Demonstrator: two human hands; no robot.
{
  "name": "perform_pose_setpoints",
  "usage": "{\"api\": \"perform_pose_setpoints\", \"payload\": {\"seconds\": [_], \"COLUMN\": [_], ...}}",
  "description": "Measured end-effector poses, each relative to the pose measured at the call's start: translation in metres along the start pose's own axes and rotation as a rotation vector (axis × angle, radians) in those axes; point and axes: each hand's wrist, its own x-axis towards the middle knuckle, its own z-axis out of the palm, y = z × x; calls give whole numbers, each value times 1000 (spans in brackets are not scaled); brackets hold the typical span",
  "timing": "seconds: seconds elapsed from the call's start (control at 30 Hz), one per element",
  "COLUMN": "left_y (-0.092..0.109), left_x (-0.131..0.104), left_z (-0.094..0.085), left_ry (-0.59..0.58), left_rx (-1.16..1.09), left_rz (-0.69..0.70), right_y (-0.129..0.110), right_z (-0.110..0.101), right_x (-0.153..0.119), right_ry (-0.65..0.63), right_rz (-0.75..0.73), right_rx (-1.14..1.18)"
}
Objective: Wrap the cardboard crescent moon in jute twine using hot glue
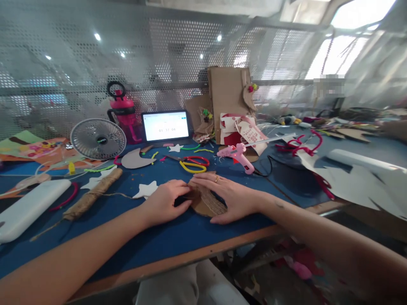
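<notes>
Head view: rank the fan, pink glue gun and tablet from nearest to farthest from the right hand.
1. Pink glue gun: just beyond the right hand.
2. Tablet: farther back, to the left.
3. Fan: left of the tablet.

cardboard crescent [203, 205]: brown card, matt, partly wrapped in rough, fibrous twine
twine roll [95, 195]: coarse, hairy, matt
glue gun [237, 156]: pink plastic, smooth
desk fan [98, 139]: pale plastic
tabletop [152, 241]: blue, smooth, with a brown edge
scissors [193, 164]: metal blades, red and yellow plastic handles
back screen [178, 42]: perforated metal look, greyish
star [145, 189]: white paper or card, matt
</notes>
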Motion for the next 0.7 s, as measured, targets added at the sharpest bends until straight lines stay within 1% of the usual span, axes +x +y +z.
{"api": "perform_pose_setpoints", "payload": {"seconds": [0.17, 0.27, 0.33, 0.4, 0.47, 0.5, 0.53, 0.63, 0.7], "left_y": [2, 2, 1, -1, -4, -5, -6, -7, -6], "left_x": [-2, -3, -2, -1, 1, 2, 3, 4, 5], "left_z": [4, 5, 5, 5, 6, 7, 7, 10, 11], "left_ry": [12, 9, 1, -2, 5, 10, 15, 20, 16], "left_rx": [43, 47, 41, 39, 51, 62, 75, 126, 163], "left_rz": [44, 76, 94, 109, 121, 126, 130, 144, 148], "right_y": [8, 7, 7, 10, 19, 26, 34, 61, 78], "right_z": [-17, -22, -24, -25, -27, -27, -28, -26, -25], "right_x": [-7, -19, -32, -46, -61, -67, -72, -81, -81], "right_ry": [-87, -99, -60, 53, 242, 344, 421, 592, 679], "right_rz": [-85, -64, -15, 93, 297, 430, 530, 740, 836], "right_rx": [78, 87, 104, 118, 116, 107, 87, -2, -56]}}
